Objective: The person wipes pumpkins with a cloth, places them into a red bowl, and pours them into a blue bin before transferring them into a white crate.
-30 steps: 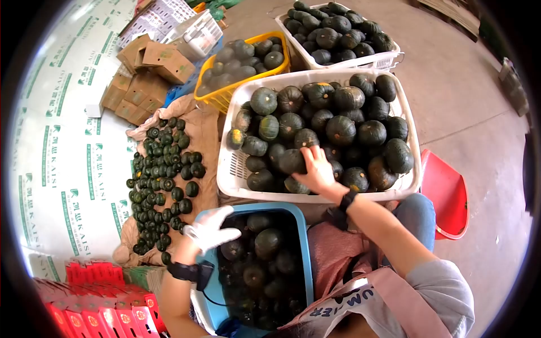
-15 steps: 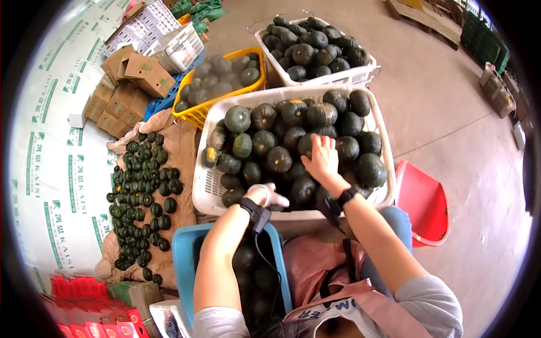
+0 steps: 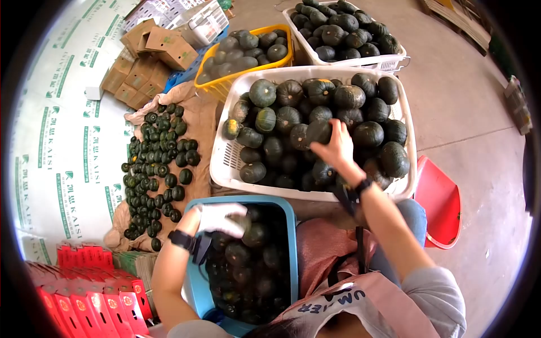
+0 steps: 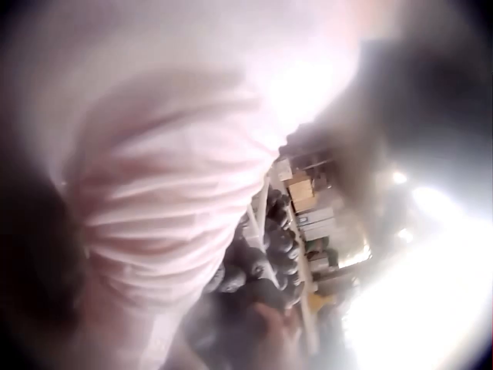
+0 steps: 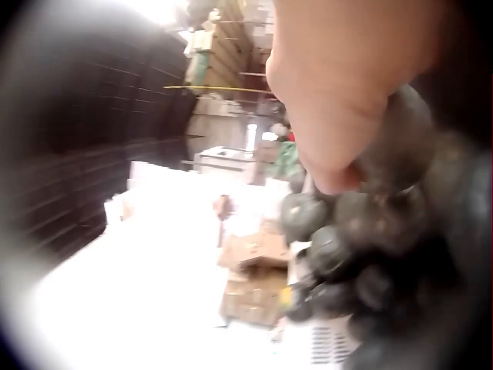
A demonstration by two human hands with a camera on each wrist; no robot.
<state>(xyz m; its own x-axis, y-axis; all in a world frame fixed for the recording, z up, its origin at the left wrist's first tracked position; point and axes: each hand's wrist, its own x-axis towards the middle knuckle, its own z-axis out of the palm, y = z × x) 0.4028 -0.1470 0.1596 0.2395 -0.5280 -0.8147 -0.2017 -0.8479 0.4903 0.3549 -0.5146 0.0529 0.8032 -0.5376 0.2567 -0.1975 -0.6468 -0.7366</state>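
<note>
My right hand (image 3: 338,149) grips a dark green kabocha squash (image 3: 319,133) above the squashes in the large white crate (image 3: 225,169). In the right wrist view the thumb (image 5: 335,154) presses along the side of that squash (image 5: 400,142). Wearing a white glove, my left hand (image 3: 221,218) is over the left part of the blue tub (image 3: 290,236). Between its thumb and fingers a blurred greenish squash (image 3: 243,222) shows, partly covered by the glove. More dark squashes (image 3: 237,254) fill the tub. The glove (image 4: 169,185) blocks most of the left wrist view.
Behind the crate stand a yellow basket (image 3: 292,48) and another white crate (image 3: 394,61), both full of squashes. Many small squashes (image 3: 163,141) lie on a tan cloth (image 3: 197,118) at left. Red boxes (image 3: 90,304) are front left; a red bin (image 3: 442,208) is at right.
My left hand reached from the tub into the white crate, then came back over the tub with a squash. My right hand has lifted a squash among the others in the crate.
</note>
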